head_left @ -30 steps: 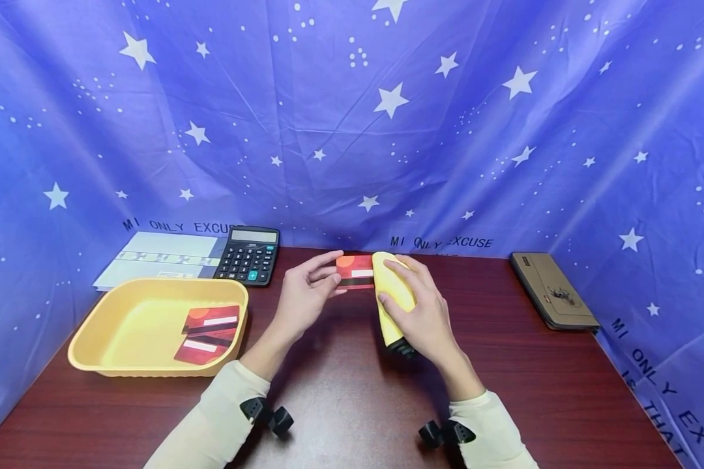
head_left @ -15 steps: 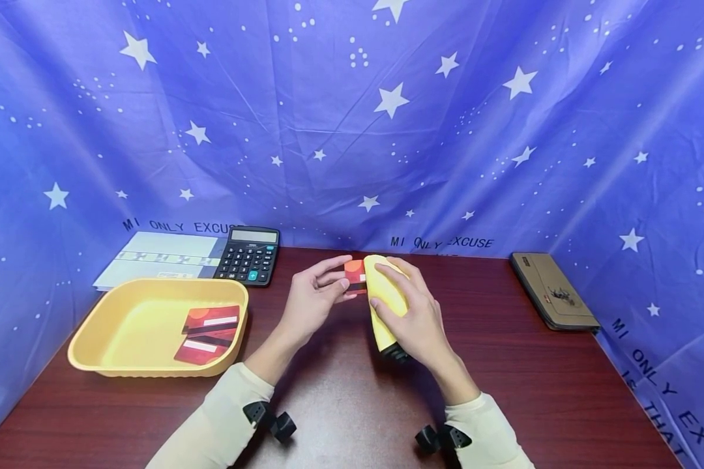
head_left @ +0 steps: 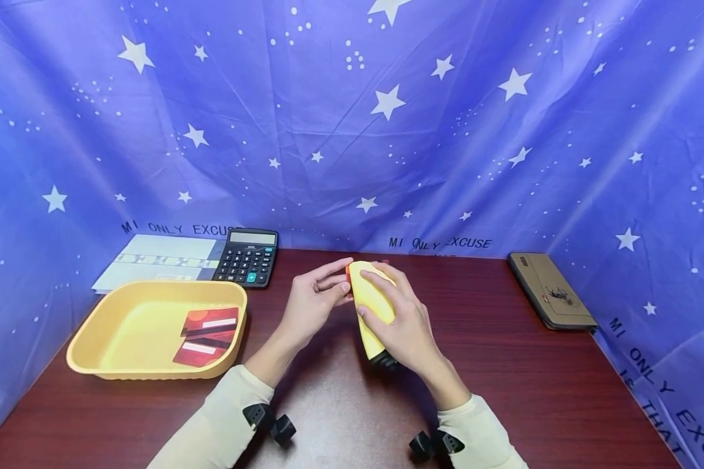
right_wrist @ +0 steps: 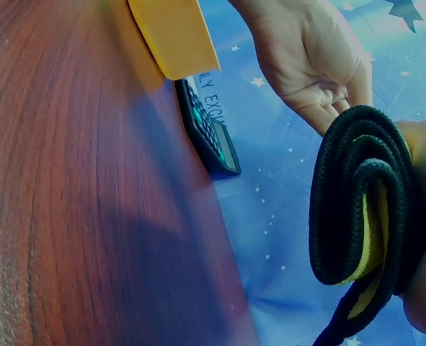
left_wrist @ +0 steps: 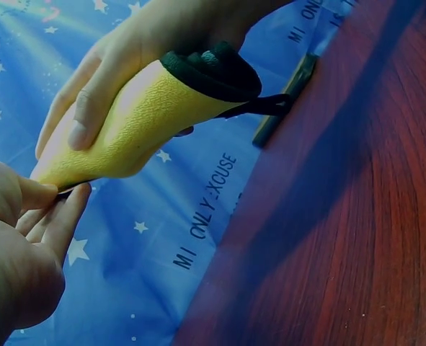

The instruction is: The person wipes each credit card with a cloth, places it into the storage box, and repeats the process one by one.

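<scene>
My left hand [head_left: 308, 306] pinches a red bank card [head_left: 349, 273] between thumb and fingers. Only a thin strip of the card shows at the left edge of a folded yellow cloth [head_left: 371, 309], which covers the rest. The cloth has a black edging, and its layered folds show in the right wrist view. My right hand [head_left: 407, 319] grips the cloth from above, fingers and thumb wrapped round it. In the left wrist view, the left fingertips [left_wrist: 79, 194] meet the cloth's narrow end. Both hands are over the middle of the table.
A yellow plastic basin [head_left: 129, 332] stands at left, with two more red cards [head_left: 211, 322] lying overlapped in it. Behind are a black calculator [head_left: 248, 257] and a white box [head_left: 161, 257]. A brown wallet [head_left: 551, 293] lies at the far right, near the starry curtain [head_left: 328, 117].
The right hand has moved left with the cloth, sliding over the card until little of it shows. The left hand has shifted slightly right and keeps its pinch.
</scene>
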The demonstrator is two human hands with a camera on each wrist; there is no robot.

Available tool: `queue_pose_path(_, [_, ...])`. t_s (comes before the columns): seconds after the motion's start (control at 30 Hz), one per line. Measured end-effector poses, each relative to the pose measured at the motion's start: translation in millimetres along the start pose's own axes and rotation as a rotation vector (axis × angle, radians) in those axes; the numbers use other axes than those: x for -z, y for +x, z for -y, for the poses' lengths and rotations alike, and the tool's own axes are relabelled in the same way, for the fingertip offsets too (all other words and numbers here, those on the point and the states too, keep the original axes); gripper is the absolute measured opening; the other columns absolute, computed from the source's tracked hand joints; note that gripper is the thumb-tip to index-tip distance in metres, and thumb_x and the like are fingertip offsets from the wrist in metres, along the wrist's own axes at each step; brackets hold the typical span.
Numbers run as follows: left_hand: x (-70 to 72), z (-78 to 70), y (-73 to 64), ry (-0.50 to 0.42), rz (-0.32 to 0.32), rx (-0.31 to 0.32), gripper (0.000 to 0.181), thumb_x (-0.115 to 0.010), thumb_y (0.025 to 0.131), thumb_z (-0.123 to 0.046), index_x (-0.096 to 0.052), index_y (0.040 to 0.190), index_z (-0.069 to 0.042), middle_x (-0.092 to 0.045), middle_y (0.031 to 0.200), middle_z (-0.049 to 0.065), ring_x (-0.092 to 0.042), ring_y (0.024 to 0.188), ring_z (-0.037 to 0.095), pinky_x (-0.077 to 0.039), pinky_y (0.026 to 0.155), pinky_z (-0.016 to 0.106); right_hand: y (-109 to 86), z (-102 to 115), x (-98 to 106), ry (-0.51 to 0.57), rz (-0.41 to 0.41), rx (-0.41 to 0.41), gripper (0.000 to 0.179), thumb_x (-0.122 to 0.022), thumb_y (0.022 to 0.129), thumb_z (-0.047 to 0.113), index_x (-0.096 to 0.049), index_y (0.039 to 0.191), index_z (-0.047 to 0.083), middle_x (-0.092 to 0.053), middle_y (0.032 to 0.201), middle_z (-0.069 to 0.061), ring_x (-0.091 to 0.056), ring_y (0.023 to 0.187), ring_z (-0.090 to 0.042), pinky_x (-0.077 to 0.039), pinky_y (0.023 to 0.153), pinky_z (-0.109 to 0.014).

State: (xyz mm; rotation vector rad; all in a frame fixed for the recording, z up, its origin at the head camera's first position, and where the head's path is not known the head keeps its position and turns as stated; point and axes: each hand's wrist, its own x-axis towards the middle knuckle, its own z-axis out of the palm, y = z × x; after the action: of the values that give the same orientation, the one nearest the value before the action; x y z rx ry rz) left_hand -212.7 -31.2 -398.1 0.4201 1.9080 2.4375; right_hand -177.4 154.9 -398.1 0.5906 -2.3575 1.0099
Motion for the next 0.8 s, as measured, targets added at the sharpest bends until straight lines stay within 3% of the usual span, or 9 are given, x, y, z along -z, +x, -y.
queue_pose_path(0.2, [-1.3,0.6,0.0,-0.002,0.007,0.004,0.045,-0.063,0.095,0.01,-0.064,0.138,-0.002,-0.071,0.12,0.032,-0.076,0.095,0.01,-0.066,0.087,0.035,-0.3,0.6,-0.2,-0.006,-0.013,0.023,0.059,-0.083,0.084,0.021,-0.064,0.139,0.03,-0.055,0.15,0.003,-0.062,0.13,-0.021,-0.06,0.079,-0.043])
queue_pose_path(0.5, [1.4,-4.4,-1.3,0.01,0.025,-0.023,0.045,-0.063,0.093,0.014,-0.064,0.136,0.002,-0.07,0.12,0.034,-0.077,0.096,0.016,-0.065,0.089,0.046,1.6,-6.5,2.9,-0.022,-0.023,-0.018,0.059,-0.083,0.085,0.022,-0.064,0.14,0.029,-0.055,0.15,0.003,-0.065,0.117,-0.02,-0.058,0.073,-0.038])
queue_pose_path(0.8, [8.0,-16.9,-1.2,0.111,-0.028,-0.055,0.042,-0.064,0.091,0.012,-0.068,0.131,0.0,-0.072,0.112,0.033,-0.077,0.084,0.012,-0.068,0.08,0.038,6.6,-21.4,12.6,-0.006,-0.056,-0.106,0.061,-0.082,0.086,0.021,-0.062,0.142,0.03,-0.055,0.15,0.004,-0.06,0.13,-0.022,-0.057,0.089,-0.047])
